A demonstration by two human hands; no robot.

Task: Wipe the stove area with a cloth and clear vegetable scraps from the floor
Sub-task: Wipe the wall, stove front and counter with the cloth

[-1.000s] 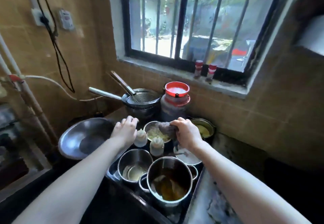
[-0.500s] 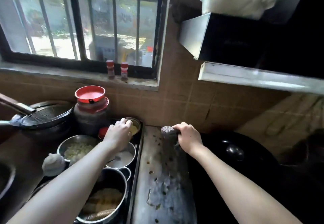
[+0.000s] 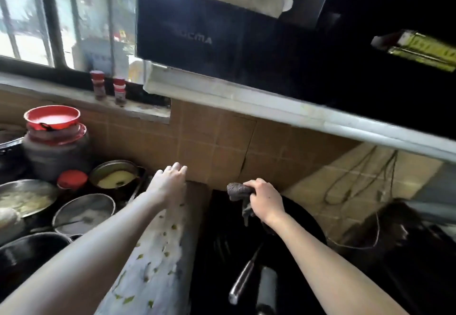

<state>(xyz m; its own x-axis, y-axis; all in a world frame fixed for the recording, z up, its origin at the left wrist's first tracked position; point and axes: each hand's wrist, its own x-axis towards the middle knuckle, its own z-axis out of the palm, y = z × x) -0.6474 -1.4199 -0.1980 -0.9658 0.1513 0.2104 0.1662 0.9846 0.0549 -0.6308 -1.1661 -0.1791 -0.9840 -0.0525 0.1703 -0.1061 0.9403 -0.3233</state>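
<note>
Gripping the cloth (image 3: 237, 190) over the far rim of the wok (image 3: 222, 235), your right hand (image 3: 266, 202) is clenched on it; your left hand (image 3: 170, 184) hovers slack-fingered left of the wok. Risk judged: wiping the ledge (image 3: 172, 260) could sweep scraps (image 3: 174, 227) into the wok.

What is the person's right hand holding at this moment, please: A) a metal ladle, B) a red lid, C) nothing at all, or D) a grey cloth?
D: the right hand has its fingers curled round a bunched grey cloth.
</note>
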